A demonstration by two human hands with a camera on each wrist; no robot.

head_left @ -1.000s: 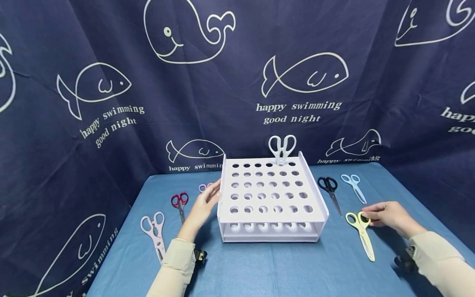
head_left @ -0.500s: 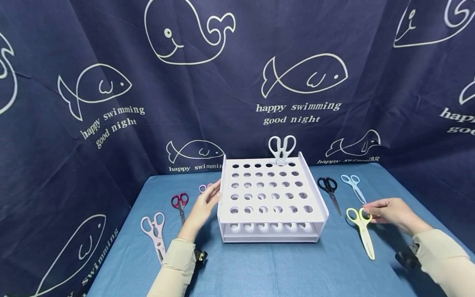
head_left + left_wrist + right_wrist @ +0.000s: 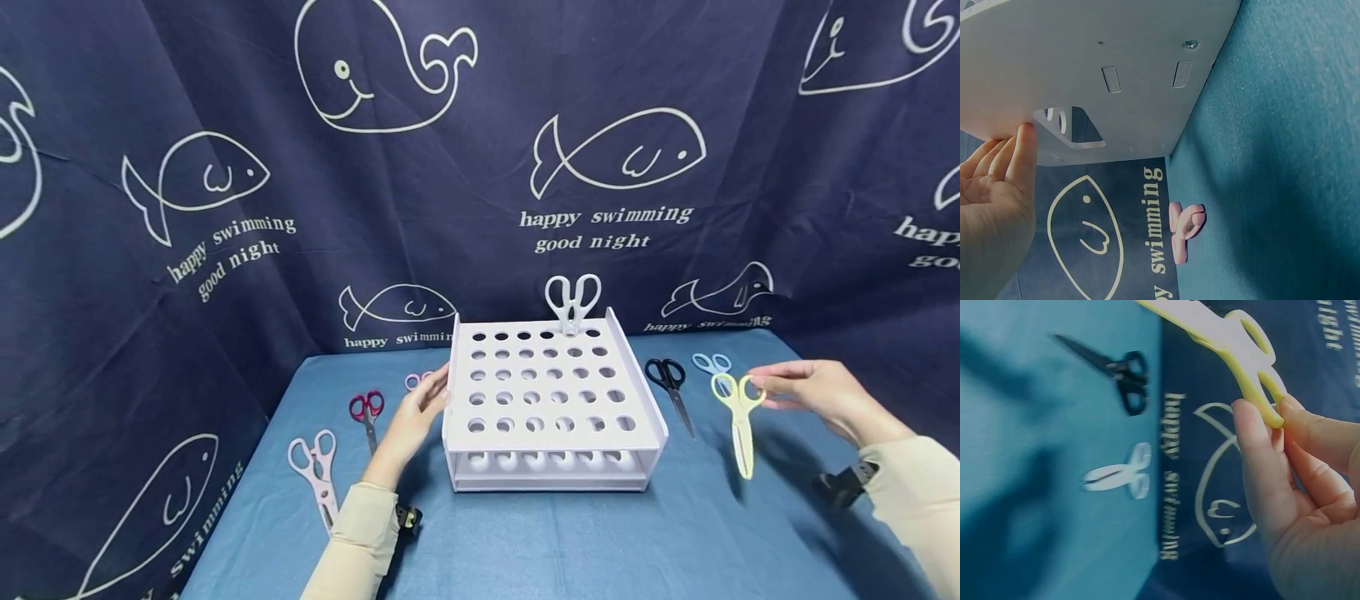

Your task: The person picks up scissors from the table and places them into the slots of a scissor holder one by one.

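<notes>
Yellow scissors [image 3: 742,423] hang blades-down from the right hand [image 3: 828,396], raised off the table [image 3: 555,550]. That hand pinches the outer handle loop between thumb and fingers. The left hand [image 3: 408,421] grasps nothing; its fingers lie extended against the facing side panel [image 3: 1147,112] of the white rack [image 3: 555,441]. Applied pressure cannot be determined.

Handling: expect a light, stiff, robust tool. Smooth loops may slip, and a one-loop pinch may let the tool swivel. Take hold at the handles; keep fingers off the blades.

Edges: the rack's side panels stand above its perforated top; allow for both when crossing. Pale grey scissors [image 3: 572,318] stand upright in a far-row hole, ahead of and between the hands. Black scissors [image 3: 672,385] lie between the right hand and the rack. Light blue scissors [image 3: 1110,477] lie just beyond the yellow pair.

Open room: the widest stretch lies between the hands, on the near side of the rack.
</notes>
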